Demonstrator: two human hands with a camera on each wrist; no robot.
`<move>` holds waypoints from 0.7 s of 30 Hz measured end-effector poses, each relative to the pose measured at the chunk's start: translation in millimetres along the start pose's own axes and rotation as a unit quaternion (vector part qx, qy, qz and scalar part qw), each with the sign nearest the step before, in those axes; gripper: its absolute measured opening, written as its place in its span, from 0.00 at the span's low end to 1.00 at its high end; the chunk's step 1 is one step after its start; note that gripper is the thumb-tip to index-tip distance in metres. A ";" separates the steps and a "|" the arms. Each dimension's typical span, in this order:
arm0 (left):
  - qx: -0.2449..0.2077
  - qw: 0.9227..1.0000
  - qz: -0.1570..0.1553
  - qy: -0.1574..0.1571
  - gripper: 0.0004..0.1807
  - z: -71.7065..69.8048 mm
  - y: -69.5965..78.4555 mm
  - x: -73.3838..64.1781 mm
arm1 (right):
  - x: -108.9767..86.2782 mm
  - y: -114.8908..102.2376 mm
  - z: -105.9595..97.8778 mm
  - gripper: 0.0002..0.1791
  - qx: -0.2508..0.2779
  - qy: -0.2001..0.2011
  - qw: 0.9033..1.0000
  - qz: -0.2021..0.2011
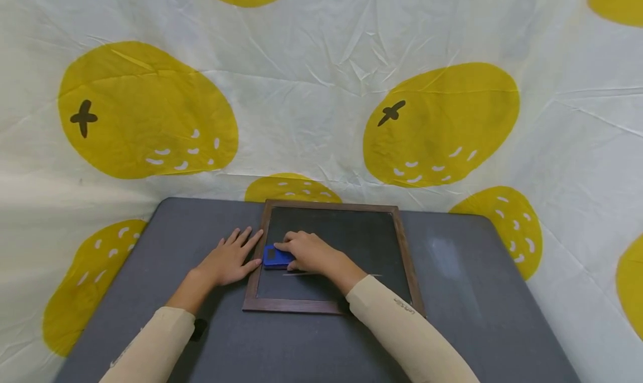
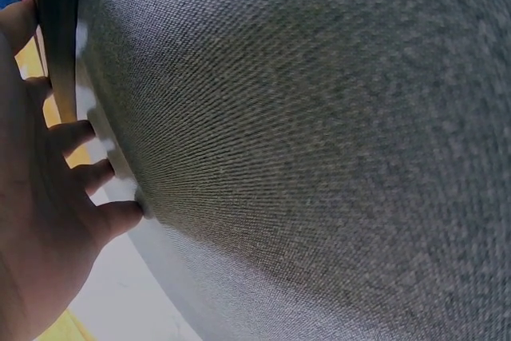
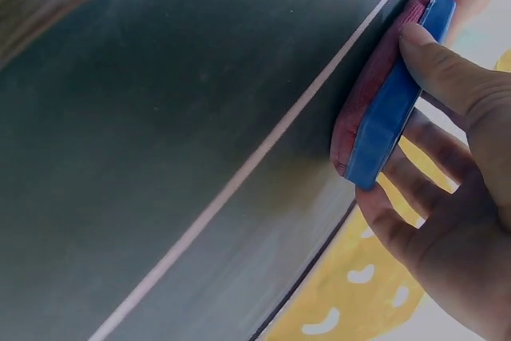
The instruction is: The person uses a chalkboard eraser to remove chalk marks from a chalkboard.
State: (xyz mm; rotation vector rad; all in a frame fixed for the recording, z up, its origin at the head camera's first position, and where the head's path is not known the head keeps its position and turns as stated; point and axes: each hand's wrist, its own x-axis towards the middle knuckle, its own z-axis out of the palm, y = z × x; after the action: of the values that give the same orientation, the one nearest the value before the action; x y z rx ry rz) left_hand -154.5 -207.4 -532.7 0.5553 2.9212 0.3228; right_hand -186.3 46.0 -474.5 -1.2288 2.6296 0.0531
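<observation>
A blackboard (image 1: 341,232) in a brown wooden frame lies on the dark grey table. My right hand (image 1: 311,252) grips a blue chalkboard eraser (image 1: 273,258) near the board's left side; in the right wrist view the eraser (image 3: 395,89) shows a reddish felt pad facing the board. One straight pale chalk line (image 3: 239,173) runs across the board beside the eraser. My left hand (image 1: 228,263) rests with spread fingers on the table, its fingertips at the left edge of the frame. In the left wrist view the left hand (image 2: 48,197) holds nothing.
The grey table (image 1: 201,338) reaches back to a white curtain (image 1: 311,120) printed with yellow fruit shapes. A whitish smudge (image 1: 444,257) marks the table to the right of the board. A dark band (image 1: 199,330) shows by the left wrist.
</observation>
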 end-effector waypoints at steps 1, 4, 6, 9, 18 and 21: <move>0.000 1.000 -0.001 -0.001 0.42 0.4 0.2 -0.1 | -0.6 0.0 0.8 0.37 0.000 0.000 1.000 0.000; -0.002 1.000 0.001 -0.001 0.42 1.2 1.7 -0.7 | -2.9 0.8 3.4 0.37 0.002 0.001 1.000 0.002; -0.004 1.000 0.001 -0.001 0.42 1.7 2.4 -1.0 | -5.2 2.4 5.7 0.37 0.004 0.003 1.000 0.001; -0.005 1.000 0.004 0.002 0.42 2.7 2.3 -2.4 | -10.6 7.1 9.2 0.36 0.014 0.011 1.000 -0.001; -0.001 1.000 0.015 0.019 0.42 6.9 -3.7 -3.8 | -35.5 30.5 16.5 0.36 0.063 0.029 0.997 0.020; -0.004 1.000 0.016 0.017 0.42 5.7 -3.5 -3.9 | -46.8 39.9 16.8 0.36 0.079 0.029 0.996 0.030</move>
State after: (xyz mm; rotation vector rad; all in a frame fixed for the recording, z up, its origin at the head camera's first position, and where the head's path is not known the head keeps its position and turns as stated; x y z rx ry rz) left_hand -151.1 -211.0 -538.6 0.6032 2.9438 0.3508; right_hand -184.4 109.2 -482.8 -1.1140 2.6612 -0.1798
